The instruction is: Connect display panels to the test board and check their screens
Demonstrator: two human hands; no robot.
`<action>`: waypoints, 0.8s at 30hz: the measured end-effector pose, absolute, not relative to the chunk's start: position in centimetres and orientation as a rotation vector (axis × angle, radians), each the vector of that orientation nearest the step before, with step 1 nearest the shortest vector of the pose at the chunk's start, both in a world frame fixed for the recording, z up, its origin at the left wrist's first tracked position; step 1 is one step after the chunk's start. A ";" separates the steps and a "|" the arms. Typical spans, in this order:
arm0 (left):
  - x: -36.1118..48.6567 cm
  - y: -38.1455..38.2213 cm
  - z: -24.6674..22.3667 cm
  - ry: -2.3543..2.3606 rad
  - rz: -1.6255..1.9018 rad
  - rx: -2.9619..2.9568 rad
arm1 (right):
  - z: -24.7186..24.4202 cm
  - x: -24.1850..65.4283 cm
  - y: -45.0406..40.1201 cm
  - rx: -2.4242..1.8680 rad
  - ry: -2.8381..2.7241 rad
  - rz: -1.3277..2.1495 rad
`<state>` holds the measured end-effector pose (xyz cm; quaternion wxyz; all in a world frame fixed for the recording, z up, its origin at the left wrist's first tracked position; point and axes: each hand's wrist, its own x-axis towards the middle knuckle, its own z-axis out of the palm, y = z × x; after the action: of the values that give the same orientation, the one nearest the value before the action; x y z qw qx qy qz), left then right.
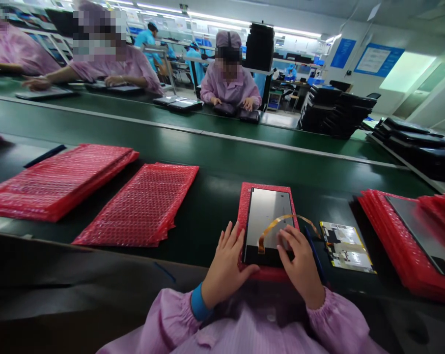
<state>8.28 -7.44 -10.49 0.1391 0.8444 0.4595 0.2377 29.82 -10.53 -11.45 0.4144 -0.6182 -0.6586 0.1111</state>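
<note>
A display panel (268, 204) with a silver-grey back and a black lower strip lies on a red bubble-wrap bag (244, 201) in front of me. My left hand (225, 265) rests at the panel's left edge, fingers stretched out and thumb apart. Over the panel's lower right is my right hand (299, 260), its fingers loosely bent and nothing visibly held. An orange flex cable (277, 221) arches from the panel's lower part towards a silver board with yellow edges (347, 246) on the right. A dark blue, slender object (314, 253) lies beside my right hand, partly hidden.
Red bubble-wrap bags lie in a stack (60, 182) and a smaller pile (145, 201) on the left. More bags (392, 236) with a panel are stacked right. Across the green bench (222, 152), several people in pink work near black device stacks (333, 110).
</note>
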 end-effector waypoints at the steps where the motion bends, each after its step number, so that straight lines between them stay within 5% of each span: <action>1: 8.3 -7.3 -10.6 1.335 0.679 2.431 | -11.9 29.9 -10.8 -1.580 -1.701 0.224; 11: 7.6 -7.0 -9.0 1.090 0.795 2.272 | -12.3 30.0 -11.7 -1.525 -1.933 0.181; 24: 8.4 -7.4 -6.2 0.956 0.727 1.873 | -11.7 33.0 -14.0 -1.547 -1.144 0.197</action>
<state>8.42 -7.38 -6.18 0.4422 0.7550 0.3854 0.2930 33.03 -14.02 -11.70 0.5679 -0.6583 -0.4869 0.0841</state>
